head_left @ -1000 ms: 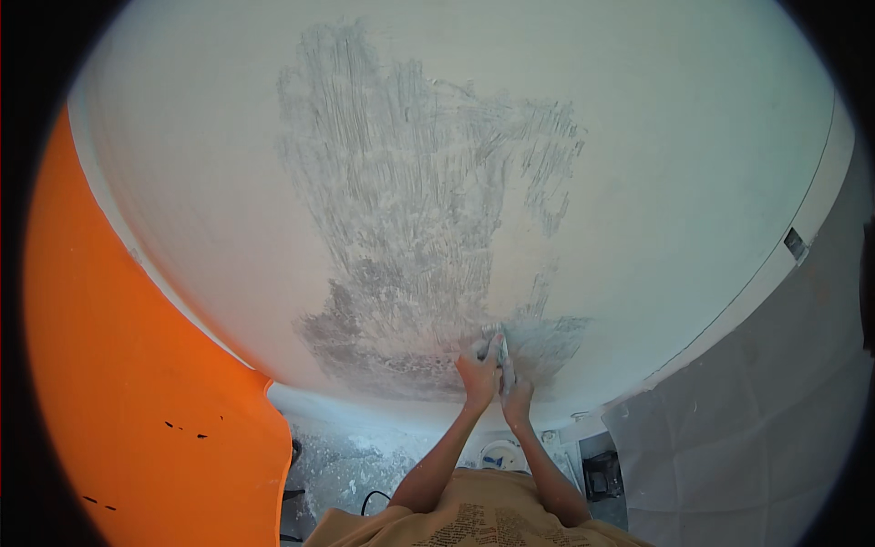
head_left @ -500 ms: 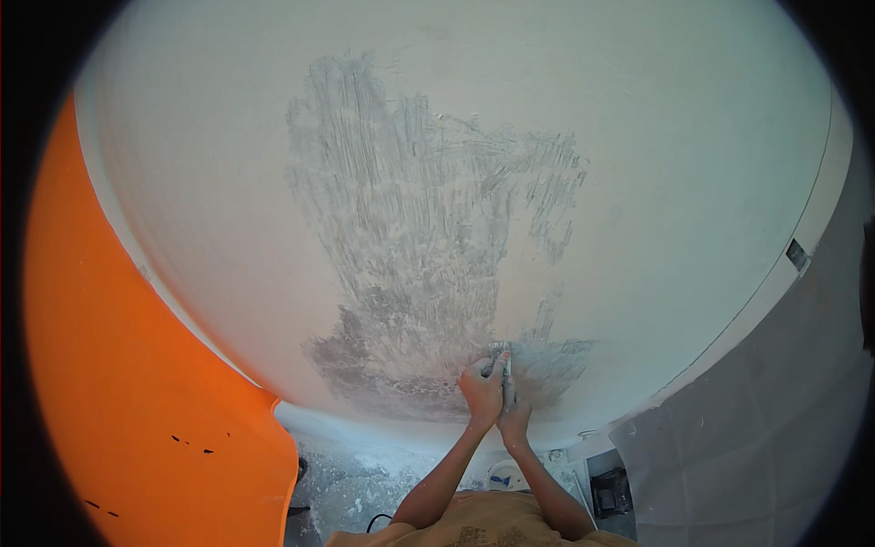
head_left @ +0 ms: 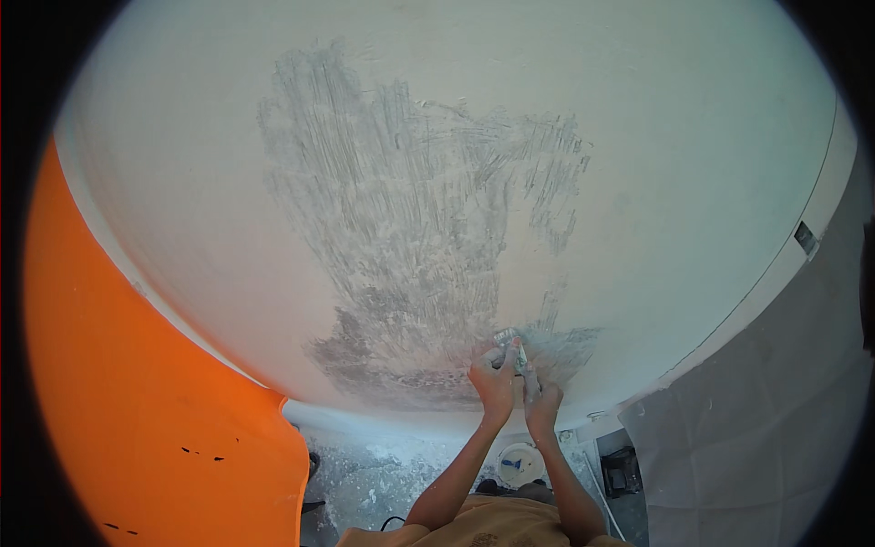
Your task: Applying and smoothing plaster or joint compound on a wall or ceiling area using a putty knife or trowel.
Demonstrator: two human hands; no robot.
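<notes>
Both of my hands work on one scraper (head_left: 505, 336), its flat metal blade set against a pale wall (head_left: 674, 182). My left hand (head_left: 494, 383) is closed round the upper part near the blade. Just below and to its right, my right hand (head_left: 543, 405) is closed round the lower handle, which the fingers mostly hide. Around the blade spreads a scraped patch (head_left: 410, 219), grey and streaked with rough vertical marks. To the blade's right the scraped grey also shows.
An orange sheet (head_left: 164, 383) hangs at the left, a grey sheet (head_left: 756, 392) at the right. A white bucket (head_left: 520, 463) with something blue inside stands below my hands on the dusty floor (head_left: 374, 474). A black object (head_left: 622, 471) lies right of it.
My hands and the scraper have shifted slightly up and to the right. The blade is turned more flat to view. My right hand sits a little farther from the left.
</notes>
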